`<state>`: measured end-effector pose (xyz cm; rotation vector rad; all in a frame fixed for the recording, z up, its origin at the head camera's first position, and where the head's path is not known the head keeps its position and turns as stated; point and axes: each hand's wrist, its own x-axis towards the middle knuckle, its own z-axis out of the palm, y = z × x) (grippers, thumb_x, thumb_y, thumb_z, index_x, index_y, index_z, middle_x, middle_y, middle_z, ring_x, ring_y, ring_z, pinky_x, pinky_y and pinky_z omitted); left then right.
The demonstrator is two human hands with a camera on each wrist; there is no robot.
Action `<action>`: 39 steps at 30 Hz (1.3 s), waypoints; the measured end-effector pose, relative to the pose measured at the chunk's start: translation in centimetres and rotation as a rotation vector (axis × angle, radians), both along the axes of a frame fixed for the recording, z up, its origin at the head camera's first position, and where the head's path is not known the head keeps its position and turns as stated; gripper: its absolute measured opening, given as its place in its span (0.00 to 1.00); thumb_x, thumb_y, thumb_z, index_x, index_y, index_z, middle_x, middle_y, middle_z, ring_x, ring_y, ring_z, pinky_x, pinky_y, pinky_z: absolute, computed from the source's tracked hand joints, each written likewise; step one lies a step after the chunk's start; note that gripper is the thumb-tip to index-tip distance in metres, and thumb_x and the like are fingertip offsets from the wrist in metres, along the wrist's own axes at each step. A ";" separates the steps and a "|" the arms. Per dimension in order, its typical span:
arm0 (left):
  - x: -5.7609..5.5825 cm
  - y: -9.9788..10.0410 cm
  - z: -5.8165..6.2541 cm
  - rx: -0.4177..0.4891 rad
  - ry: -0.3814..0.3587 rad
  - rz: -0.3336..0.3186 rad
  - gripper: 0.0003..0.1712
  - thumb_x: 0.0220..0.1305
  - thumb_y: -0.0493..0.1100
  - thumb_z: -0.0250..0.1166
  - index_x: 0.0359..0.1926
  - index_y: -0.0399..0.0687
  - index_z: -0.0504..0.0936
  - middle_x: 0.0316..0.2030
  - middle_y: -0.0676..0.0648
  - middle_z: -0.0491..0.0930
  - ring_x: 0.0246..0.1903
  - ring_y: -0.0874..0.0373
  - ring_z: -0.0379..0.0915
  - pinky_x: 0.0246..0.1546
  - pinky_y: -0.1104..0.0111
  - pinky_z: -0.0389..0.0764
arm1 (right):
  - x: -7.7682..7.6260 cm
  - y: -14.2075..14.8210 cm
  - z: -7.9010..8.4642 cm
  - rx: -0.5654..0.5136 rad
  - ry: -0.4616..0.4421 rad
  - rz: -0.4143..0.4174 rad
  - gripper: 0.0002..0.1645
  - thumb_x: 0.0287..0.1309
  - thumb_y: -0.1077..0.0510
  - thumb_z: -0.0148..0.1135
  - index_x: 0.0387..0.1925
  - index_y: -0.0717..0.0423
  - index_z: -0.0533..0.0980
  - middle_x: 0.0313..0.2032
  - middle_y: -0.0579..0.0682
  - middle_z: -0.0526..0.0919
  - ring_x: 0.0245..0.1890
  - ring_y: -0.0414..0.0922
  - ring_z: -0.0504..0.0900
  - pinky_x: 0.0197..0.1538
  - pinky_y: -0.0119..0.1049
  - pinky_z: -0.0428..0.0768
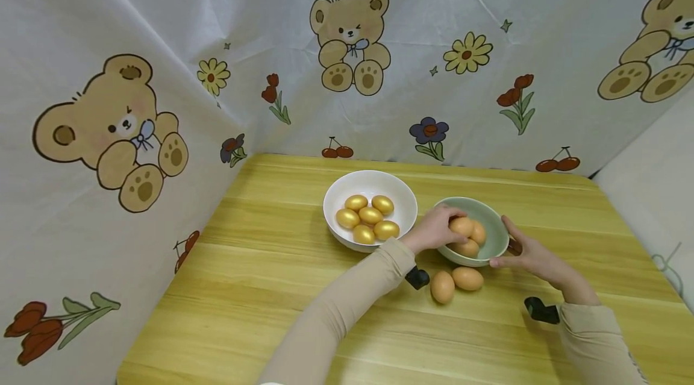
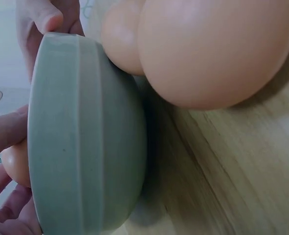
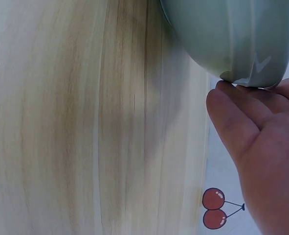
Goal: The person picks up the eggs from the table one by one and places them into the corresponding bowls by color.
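Note:
My left hand (image 1: 438, 228) reaches over the rim of a pale green bowl (image 1: 492, 246), its fingers round a brown egg (image 1: 462, 226) inside. More brown eggs lie against that one in the bowl. My right hand (image 1: 534, 259) holds the bowl's right side, thumb near the front and fingers farther back. From the right wrist view, the fingertips of this hand (image 3: 261, 117) touch the bowl's outer wall. Two brown eggs, one upright-looking (image 1: 442, 287) and one lying sideways (image 1: 468, 278), rest on the table just in front of the bowl.
A white bowl (image 1: 331, 207) with several golden eggs (image 1: 371, 215) stands left of the green bowl, close to my left forearm. The wood-grain table (image 1: 244, 288) meets a bear-print cloth (image 1: 293, 132) at its back and left edges.

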<state>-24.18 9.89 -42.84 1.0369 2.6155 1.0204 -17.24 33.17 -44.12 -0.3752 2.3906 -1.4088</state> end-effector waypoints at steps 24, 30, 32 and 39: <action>-0.8 1.6 -0.6 -0.121 0.046 0.022 0.27 0.52 0.48 0.71 0.55 0.50 0.77 0.48 0.56 0.78 0.51 0.66 0.68 0.51 0.82 0.61 | -0.1 0.2 -0.3 -0.018 0.006 0.006 0.63 0.56 0.61 0.64 0.68 0.60 0.23 0.67 0.72 0.34 0.63 0.69 0.47 0.46 0.21 0.71; -0.7 1.7 -0.6 -0.102 0.005 0.042 0.27 0.51 0.47 0.72 0.54 0.52 0.78 0.46 0.58 0.78 0.49 0.67 0.69 0.49 0.82 0.63 | -0.1 0.2 -0.2 -0.019 0.000 0.003 0.63 0.55 0.61 0.64 0.68 0.59 0.24 0.67 0.72 0.35 0.63 0.68 0.48 0.46 0.21 0.71; -0.7 1.8 -0.7 -0.103 0.005 0.047 0.27 0.51 0.48 0.72 0.54 0.51 0.78 0.47 0.58 0.78 0.49 0.67 0.69 0.49 0.82 0.63 | -0.1 0.2 -0.2 -0.018 0.000 0.006 0.63 0.56 0.61 0.64 0.68 0.59 0.24 0.67 0.72 0.36 0.63 0.68 0.48 0.46 0.22 0.71; -0.8 2.0 -0.5 -0.142 0.036 0.057 0.26 0.51 0.49 0.72 0.53 0.50 0.79 0.46 0.58 0.79 0.51 0.65 0.67 0.52 0.80 0.61 | -0.2 0.3 -0.3 -0.033 -0.002 0.018 0.62 0.56 0.62 0.63 0.68 0.59 0.23 0.67 0.72 0.35 0.63 0.69 0.47 0.46 0.23 0.72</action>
